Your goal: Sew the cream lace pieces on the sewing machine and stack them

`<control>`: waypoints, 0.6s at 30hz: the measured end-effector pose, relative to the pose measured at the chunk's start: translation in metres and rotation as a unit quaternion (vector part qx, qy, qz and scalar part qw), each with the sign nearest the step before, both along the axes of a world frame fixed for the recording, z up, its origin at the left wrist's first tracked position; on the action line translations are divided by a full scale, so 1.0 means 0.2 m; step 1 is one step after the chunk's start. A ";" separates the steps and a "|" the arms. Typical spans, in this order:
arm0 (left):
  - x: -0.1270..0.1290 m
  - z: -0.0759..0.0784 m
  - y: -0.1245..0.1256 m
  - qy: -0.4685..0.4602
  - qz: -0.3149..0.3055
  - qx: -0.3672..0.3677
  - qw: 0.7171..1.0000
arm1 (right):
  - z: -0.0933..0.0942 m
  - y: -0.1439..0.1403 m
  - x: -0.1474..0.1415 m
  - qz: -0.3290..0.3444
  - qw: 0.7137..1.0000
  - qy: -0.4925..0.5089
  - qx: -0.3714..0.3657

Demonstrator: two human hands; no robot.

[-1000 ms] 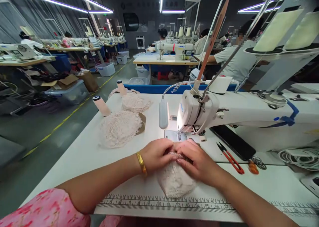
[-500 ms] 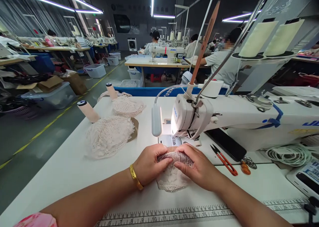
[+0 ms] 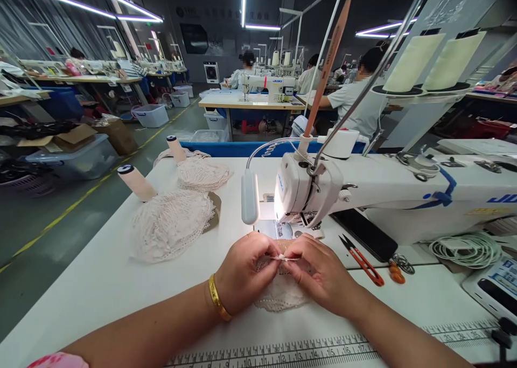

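Note:
My left hand (image 3: 246, 268) and my right hand (image 3: 319, 271) meet just in front of the white sewing machine (image 3: 363, 190). Both pinch the top edge of a small pale pink lace piece (image 3: 280, 298) that lies on the white table (image 3: 100, 287). A thin fold of the lace is stretched between my thumbs and forefingers. A gold bangle (image 3: 216, 306) circles my left wrist. The needle area sits just beyond my fingers, lit by the machine's lamp (image 3: 249, 198).
Two heaps of lace (image 3: 172, 222) and two pink thread cones (image 3: 135, 182) lie at the left. Red thread snips (image 3: 361, 260) and a black phone (image 3: 363, 233) rest at the right, with coiled cord (image 3: 468, 249) beyond. Other people sit at machines behind. A ruler strip (image 3: 323, 346) edges the table.
Both hands have drawn together on the lace and gathered its top edge into a narrow fold. The head camera has shifted slightly, so the table appears lower and farther left.

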State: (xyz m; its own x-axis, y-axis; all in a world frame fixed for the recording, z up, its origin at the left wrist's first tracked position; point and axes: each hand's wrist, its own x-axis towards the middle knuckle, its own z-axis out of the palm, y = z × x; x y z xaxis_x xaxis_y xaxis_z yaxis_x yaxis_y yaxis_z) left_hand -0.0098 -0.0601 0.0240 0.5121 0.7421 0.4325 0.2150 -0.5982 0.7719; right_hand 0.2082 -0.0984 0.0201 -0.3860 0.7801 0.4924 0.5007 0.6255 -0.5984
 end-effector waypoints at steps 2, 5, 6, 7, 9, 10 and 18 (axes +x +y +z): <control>0.00 -0.01 -0.01 0.013 0.001 0.016 1.000 | 0.00 0.00 -0.01 -0.007 1.000 0.006 0.003; 0.00 -0.01 -0.01 0.029 0.010 0.033 0.999 | -0.01 0.00 -0.01 -0.003 1.000 0.009 0.016; 0.00 -0.01 -0.01 0.032 0.019 0.037 0.999 | -0.01 0.00 -0.01 -0.002 1.000 0.009 0.020; 0.01 -0.01 -0.01 0.035 0.027 0.039 0.998 | -0.01 0.00 -0.02 -0.001 1.000 0.008 0.023; 0.01 0.00 -0.01 0.035 0.036 0.035 0.998 | -0.01 0.00 -0.02 -0.001 1.000 0.006 0.024; 0.01 0.00 -0.01 0.034 0.035 0.029 0.998 | -0.01 0.00 -0.02 0.001 1.000 0.006 0.024; 0.01 -0.01 -0.02 0.012 0.030 -0.014 0.999 | -0.01 0.00 -0.02 -0.014 1.000 0.015 -0.003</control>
